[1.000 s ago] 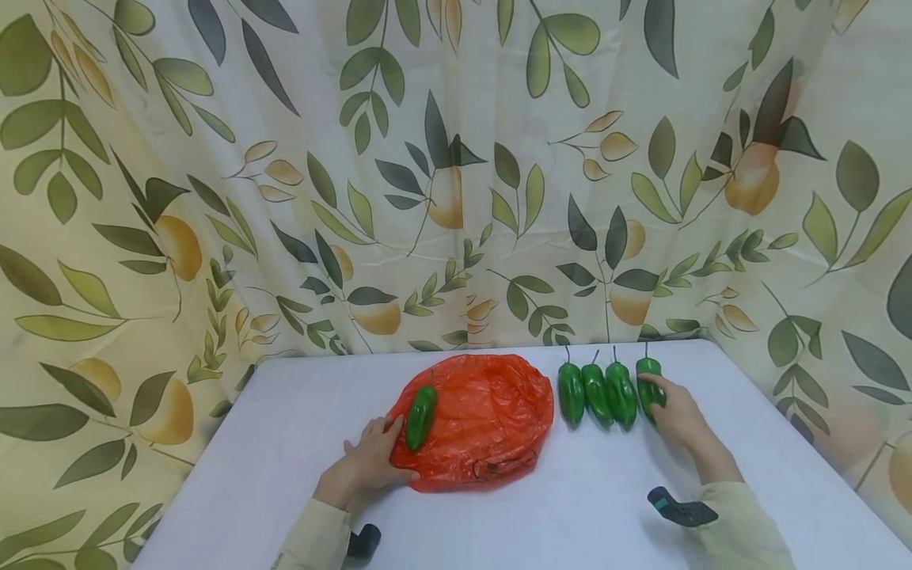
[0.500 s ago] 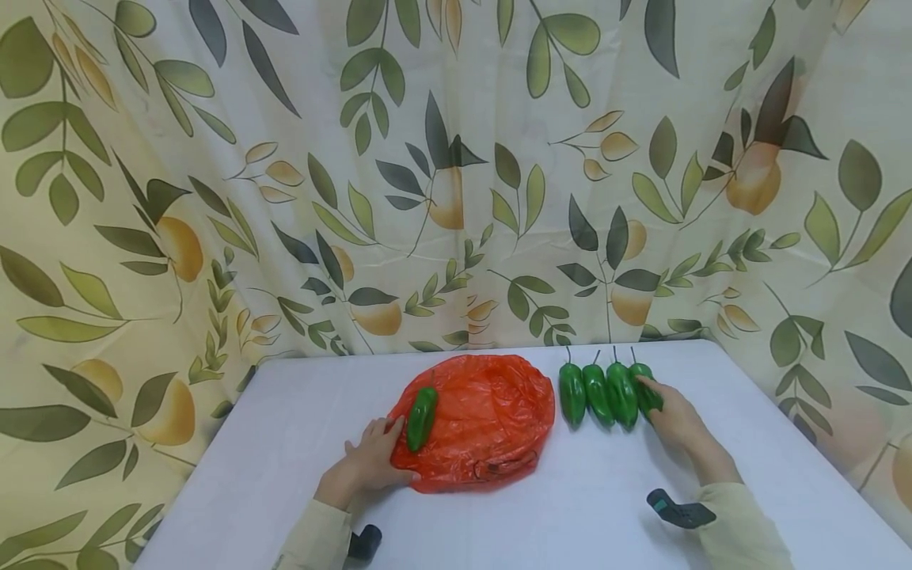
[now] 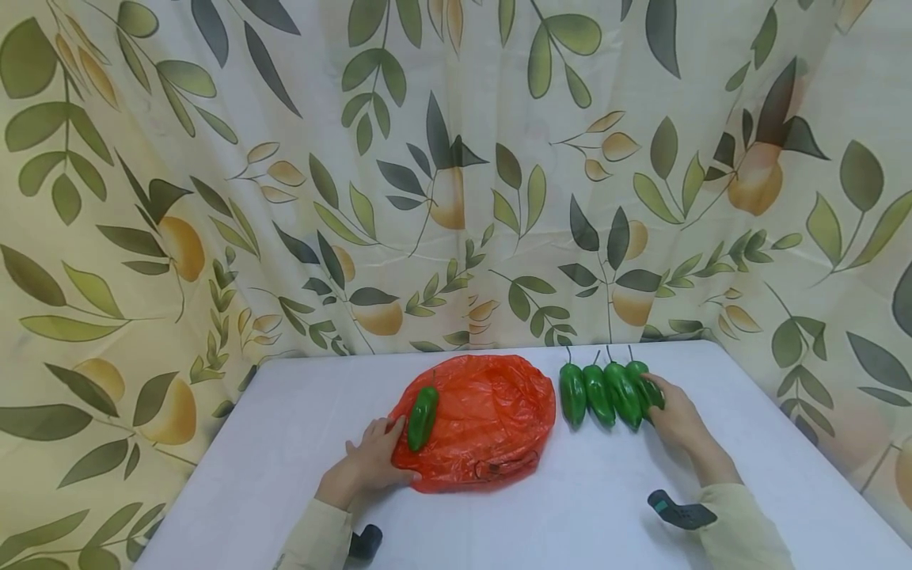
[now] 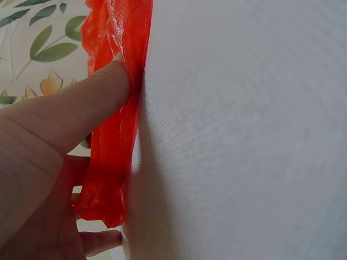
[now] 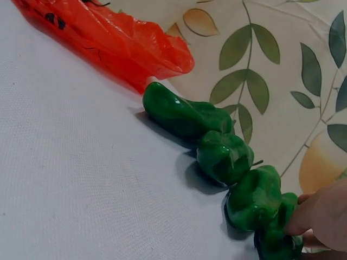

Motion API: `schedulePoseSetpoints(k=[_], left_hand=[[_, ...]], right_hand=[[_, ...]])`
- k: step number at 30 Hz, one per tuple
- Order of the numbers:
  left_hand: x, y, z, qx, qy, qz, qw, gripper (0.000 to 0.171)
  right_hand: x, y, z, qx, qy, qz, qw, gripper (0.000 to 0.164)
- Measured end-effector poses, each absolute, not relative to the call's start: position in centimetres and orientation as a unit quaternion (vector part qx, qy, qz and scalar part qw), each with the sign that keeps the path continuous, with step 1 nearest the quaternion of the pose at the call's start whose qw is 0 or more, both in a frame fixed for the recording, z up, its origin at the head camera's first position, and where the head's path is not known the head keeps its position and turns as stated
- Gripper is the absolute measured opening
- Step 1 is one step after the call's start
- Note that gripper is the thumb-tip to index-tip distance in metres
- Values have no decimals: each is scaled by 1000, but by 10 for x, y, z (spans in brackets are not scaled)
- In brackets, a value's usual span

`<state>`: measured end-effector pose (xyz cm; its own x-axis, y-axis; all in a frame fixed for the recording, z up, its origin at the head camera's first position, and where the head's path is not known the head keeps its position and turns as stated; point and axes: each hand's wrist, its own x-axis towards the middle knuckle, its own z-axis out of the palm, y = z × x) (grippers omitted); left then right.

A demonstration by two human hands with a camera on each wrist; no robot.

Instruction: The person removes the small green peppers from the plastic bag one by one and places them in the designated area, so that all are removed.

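Note:
A crumpled red plastic bag (image 3: pixel 492 427) lies flat mid-table with one green pepper (image 3: pixel 423 419) on its left part. My left hand (image 3: pixel 374 461) rests at the bag's left edge, fingers spread. In the left wrist view the thumb (image 4: pixel 103 86) touches the red plastic. To the right of the bag, several green peppers stand in a row, stems pointing away, among them the leftmost pepper (image 3: pixel 572 396). My right hand (image 3: pixel 680 416) holds the rightmost pepper (image 3: pixel 644 389) between thumb and fingers, close against its neighbour (image 5: pixel 254 197). Part of that pepper is hidden by the hand.
A white cloth covers the table (image 3: pixel 541 522). Behind and beside it hangs a curtain (image 3: pixel 456 198) with leaf and fruit print. Dark wrist cameras, one on the left arm (image 3: pixel 366 543) and one on the right arm (image 3: pixel 682 511), stick out over the table.
My right hand has slid the rightmost pepper left until it sits against the row, whose nearest pepper has tilted slightly. The left hand and the bag have stayed put.

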<state>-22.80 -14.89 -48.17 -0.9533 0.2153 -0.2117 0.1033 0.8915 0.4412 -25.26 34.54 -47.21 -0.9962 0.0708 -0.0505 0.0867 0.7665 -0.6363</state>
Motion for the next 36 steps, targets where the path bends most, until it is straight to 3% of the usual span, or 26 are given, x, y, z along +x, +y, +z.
schedulePoseSetpoints(k=[19, 27, 36], left_hand=[[-228, -149, -484, 81, 964, 218, 127, 103], [-229, -151, -485, 81, 964, 217, 129, 104], [-229, -150, -485, 89, 965, 214, 126, 102]], right_hand=[[-252, 343, -469, 48, 943, -328, -33, 61], [-250, 329, -457, 47, 944, -319, -77, 59], [-247, 305, -445, 17, 944, -319, -86, 56]])
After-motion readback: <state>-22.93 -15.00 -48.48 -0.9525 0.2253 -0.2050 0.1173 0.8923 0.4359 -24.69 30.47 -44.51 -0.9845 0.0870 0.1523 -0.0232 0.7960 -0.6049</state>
